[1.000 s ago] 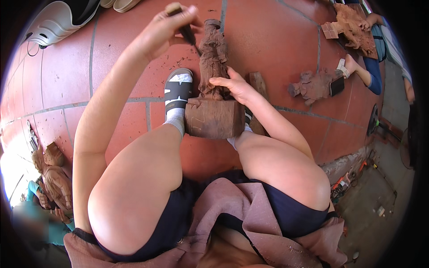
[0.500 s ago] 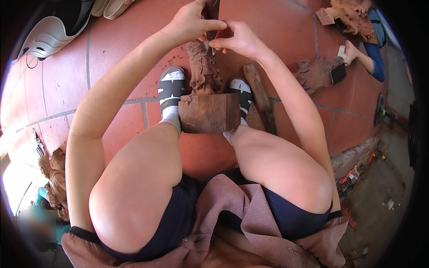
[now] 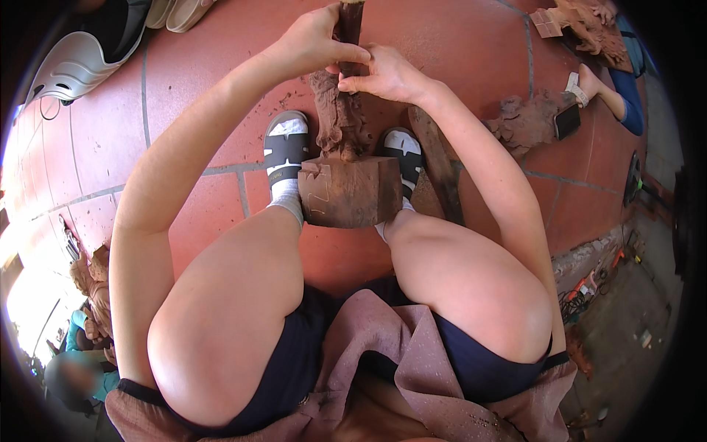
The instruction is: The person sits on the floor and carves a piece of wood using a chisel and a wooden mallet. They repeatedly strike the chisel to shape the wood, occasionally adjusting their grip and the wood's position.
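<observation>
Between my feet stands a brown wood carving (image 3: 339,121) on a thick block base (image 3: 350,193). Its upper part lies beneath my hands. My left hand (image 3: 317,46) is wrapped round a dark-handled carving tool (image 3: 349,26), held roughly upright at the carving's far end. Just below and to the right, my right hand (image 3: 387,72) is closed, thumb and fingers pinching the lower part of the same tool. The tool's tip is hidden behind the right fingers and the carving.
A wooden bar (image 3: 438,166) lies beside my right sandal (image 3: 403,155). Further right are a brown carved piece (image 3: 523,121), a phone (image 3: 566,121) and another person's leg (image 3: 607,103) and carving (image 3: 589,33). A grey-white clog (image 3: 66,70) is at far left; a person works at lower left.
The tool has tilted, so its handle end now shows at the top. My right hand has shifted slightly, its fingers closer round the tool. The view has moved a little.
</observation>
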{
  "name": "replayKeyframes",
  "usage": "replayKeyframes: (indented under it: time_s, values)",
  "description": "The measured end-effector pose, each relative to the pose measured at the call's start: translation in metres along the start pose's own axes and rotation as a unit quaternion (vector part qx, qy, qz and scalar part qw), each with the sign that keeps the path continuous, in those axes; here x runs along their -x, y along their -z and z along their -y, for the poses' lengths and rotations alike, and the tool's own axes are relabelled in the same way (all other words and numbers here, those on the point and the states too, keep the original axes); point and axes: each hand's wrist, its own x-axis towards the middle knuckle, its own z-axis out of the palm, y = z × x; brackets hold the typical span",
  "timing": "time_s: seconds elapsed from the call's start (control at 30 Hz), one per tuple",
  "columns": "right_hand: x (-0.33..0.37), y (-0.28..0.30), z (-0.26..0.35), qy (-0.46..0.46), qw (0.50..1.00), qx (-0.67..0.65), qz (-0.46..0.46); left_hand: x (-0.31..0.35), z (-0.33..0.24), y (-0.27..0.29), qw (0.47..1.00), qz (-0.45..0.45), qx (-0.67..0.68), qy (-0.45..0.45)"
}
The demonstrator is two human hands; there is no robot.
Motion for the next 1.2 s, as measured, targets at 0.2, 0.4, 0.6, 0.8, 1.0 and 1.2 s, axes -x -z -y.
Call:
replayKeyframes:
  time_s: [0.2,0.4,0.6,0.8,1.0,1.2]
  values:
    - [-0.003,0.001,0.009,-0.055,0.998,0.013,0.030,0.005,0.008,-0.003,1.000,-0.020,-0.020,-0.001]
    - [-0.004,0.000,0.002,-0.050,0.998,0.021,0.016,0.000,0.009,0.000,0.999,-0.021,0.013,-0.026]
    - [-0.006,-0.001,0.002,-0.078,0.996,0.038,0.034,0.009,0.001,-0.005,0.999,-0.040,0.004,-0.033]
    - [-0.005,0.002,0.006,-0.063,0.996,0.048,0.038,0.008,0.006,-0.004,0.997,-0.036,0.039,-0.062]
    - [-0.007,0.011,0.029,-0.067,0.993,0.049,0.090,0.016,0.001,-0.004,0.998,-0.040,0.008,-0.046]
    - [-0.008,0.004,0.009,-0.074,0.992,0.073,0.074,0.009,0.009,-0.003,0.997,-0.040,0.015,-0.059]
